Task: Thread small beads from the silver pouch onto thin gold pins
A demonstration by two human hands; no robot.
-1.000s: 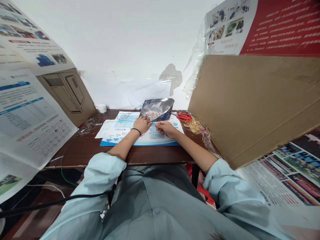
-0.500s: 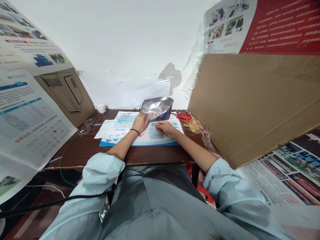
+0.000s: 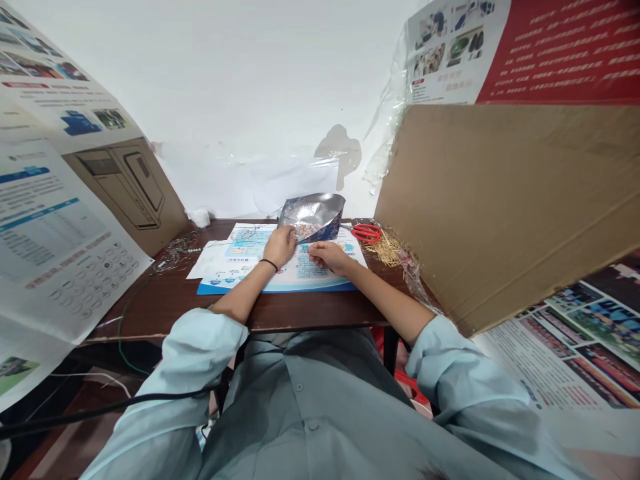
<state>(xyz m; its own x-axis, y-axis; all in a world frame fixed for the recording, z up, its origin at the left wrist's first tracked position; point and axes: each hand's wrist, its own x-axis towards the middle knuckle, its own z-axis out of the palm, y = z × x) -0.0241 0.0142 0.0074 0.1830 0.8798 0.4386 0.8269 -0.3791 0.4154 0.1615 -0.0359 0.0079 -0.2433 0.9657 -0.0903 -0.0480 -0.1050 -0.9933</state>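
A silver-lined, dark blue open pouch with small multicoloured beads inside stands on the printed sheets. At its near left edge is my left hand, fingers curled together beside the beads; whatever sits between its fingertips is hidden. My right hand is just in front of the pouch, above the printed sheet. Its thumb and forefinger are pinched together, and anything they hold is too small to make out.
Red-handled scissors lie right of the pouch, next to a heap of thin golden pieces and crumpled clear plastic. Tangled clear strands are at the table's left. Cardboard panels rise on both sides.
The view has shifted very slightly. My left fingers have moved a little at the pouch's edge, while my right hand keeps its pinch in nearly the same spot.
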